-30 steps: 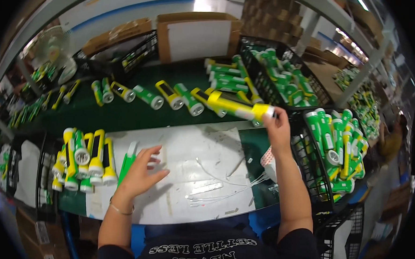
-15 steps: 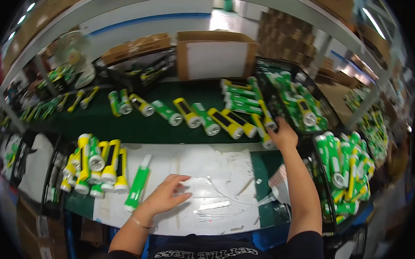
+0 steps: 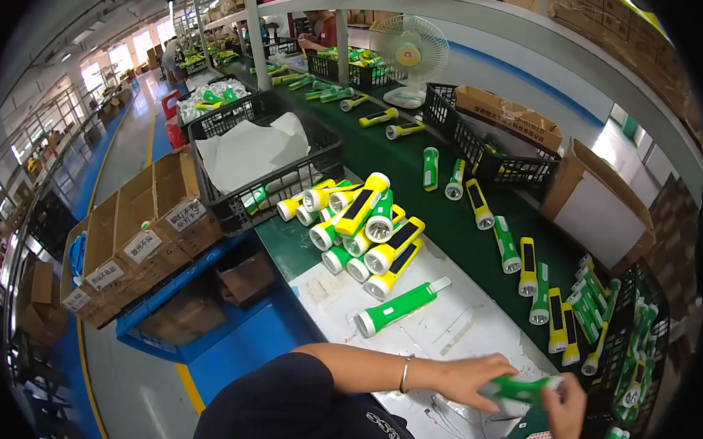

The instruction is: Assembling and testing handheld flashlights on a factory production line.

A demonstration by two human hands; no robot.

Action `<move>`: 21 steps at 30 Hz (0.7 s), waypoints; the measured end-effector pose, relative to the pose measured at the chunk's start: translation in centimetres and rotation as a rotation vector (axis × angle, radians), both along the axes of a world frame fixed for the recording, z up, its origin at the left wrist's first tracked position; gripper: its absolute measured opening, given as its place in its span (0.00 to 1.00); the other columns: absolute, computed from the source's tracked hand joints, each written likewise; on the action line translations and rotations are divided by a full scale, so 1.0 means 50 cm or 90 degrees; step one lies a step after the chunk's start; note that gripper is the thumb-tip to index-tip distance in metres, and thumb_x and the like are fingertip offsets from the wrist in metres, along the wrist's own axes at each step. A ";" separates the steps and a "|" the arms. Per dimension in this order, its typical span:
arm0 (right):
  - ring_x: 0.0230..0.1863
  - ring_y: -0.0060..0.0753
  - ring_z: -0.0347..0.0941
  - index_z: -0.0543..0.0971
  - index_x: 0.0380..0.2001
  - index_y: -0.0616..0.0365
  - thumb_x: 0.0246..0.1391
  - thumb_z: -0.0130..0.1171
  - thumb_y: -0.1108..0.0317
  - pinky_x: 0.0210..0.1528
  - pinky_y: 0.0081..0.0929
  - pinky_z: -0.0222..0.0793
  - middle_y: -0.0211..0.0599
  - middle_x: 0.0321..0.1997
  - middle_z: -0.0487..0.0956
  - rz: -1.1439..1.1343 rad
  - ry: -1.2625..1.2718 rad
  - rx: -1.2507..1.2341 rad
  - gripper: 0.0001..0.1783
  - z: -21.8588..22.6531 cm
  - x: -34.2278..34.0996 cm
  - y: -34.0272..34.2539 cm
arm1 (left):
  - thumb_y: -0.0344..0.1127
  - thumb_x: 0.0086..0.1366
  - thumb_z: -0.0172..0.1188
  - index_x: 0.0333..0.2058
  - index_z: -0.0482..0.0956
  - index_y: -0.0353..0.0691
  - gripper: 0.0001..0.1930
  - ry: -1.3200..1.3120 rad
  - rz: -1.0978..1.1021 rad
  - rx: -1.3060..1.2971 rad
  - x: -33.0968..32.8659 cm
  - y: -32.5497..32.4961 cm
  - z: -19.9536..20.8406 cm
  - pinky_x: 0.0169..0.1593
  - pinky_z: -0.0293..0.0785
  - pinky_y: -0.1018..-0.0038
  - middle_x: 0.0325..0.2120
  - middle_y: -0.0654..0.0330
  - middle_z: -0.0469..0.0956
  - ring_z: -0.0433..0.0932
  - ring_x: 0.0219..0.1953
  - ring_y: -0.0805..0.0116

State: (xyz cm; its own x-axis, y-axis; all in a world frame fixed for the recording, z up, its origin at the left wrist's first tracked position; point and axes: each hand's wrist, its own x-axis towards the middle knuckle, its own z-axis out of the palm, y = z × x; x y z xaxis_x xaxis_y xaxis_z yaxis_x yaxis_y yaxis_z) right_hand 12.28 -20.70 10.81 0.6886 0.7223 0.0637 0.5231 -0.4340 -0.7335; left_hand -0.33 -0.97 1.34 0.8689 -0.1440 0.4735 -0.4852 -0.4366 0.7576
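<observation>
A green flashlight (image 3: pixel 519 390), blurred by motion, is held crosswise over the white work surface between my two hands. My left hand (image 3: pixel 470 380) is closed about its left end, a bracelet on the wrist. The fingers of my right hand (image 3: pixel 566 407) grip the right end. A single green flashlight (image 3: pixel 398 308) with a white head and a pale strip sticking out of its tail lies beyond my left forearm. Behind it a pile of yellow and green flashlights (image 3: pixel 367 228) rests on the table.
Flashlights (image 3: pixel 503 245) stretch in a row along the dark green belt (image 3: pixel 476 274). A black crate (image 3: pixel 209 204) with white sheeting stands left, above cardboard boxes (image 3: pixel 139 244). At the far right is a crate of flashlights (image 3: pixel 638 354). A white fan (image 3: pixel 408 55) stands farther back.
The view has swung left, bringing the aisle into sight. My right hand has come back from the belt's right end to my left hand, and both now hold a green flashlight.
</observation>
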 end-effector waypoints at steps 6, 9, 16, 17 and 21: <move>0.20 0.16 0.63 0.73 0.25 0.65 0.48 0.54 0.67 0.22 0.16 0.57 0.28 0.19 0.71 0.073 0.288 0.034 0.10 -0.065 -0.057 0.069 | 0.49 0.63 0.49 0.45 0.62 0.36 0.22 0.378 -0.227 -0.321 -0.014 -0.015 -0.029 0.39 0.68 0.75 0.33 0.59 0.73 0.72 0.35 0.70; 0.20 0.17 0.63 0.73 0.28 0.65 0.50 0.53 0.65 0.22 0.16 0.58 0.28 0.18 0.71 0.047 0.355 0.034 0.12 -0.085 -0.060 0.084 | 0.49 0.64 0.47 0.43 0.64 0.39 0.19 0.418 -0.224 -0.433 -0.031 -0.014 -0.031 0.34 0.70 0.77 0.32 0.62 0.73 0.73 0.32 0.74; 0.20 0.17 0.64 0.69 0.39 0.59 0.52 0.52 0.63 0.22 0.17 0.58 0.29 0.16 0.69 -0.103 0.109 0.136 0.14 -0.125 -0.079 0.065 | 0.53 0.63 0.47 0.44 0.64 0.42 0.21 0.504 -0.031 -0.769 -0.018 0.015 -0.047 0.29 0.72 0.78 0.32 0.60 0.73 0.72 0.27 0.75; 0.20 0.17 0.63 0.69 0.39 0.58 0.52 0.53 0.64 0.22 0.17 0.58 0.29 0.16 0.68 -0.110 0.131 0.156 0.13 -0.141 -0.078 0.056 | 0.53 0.63 0.47 0.45 0.64 0.43 0.21 0.525 -0.002 -0.757 -0.008 0.025 -0.044 0.29 0.72 0.77 0.32 0.61 0.73 0.72 0.26 0.75; 0.26 0.21 0.64 0.68 0.32 0.59 0.53 0.50 0.64 0.29 0.23 0.62 0.32 0.22 0.69 -0.060 0.147 0.151 0.10 -0.183 -0.079 0.041 | 0.53 0.63 0.47 0.41 0.63 0.40 0.21 0.537 0.074 -0.771 0.003 0.027 -0.039 0.28 0.73 0.75 0.30 0.59 0.73 0.72 0.25 0.73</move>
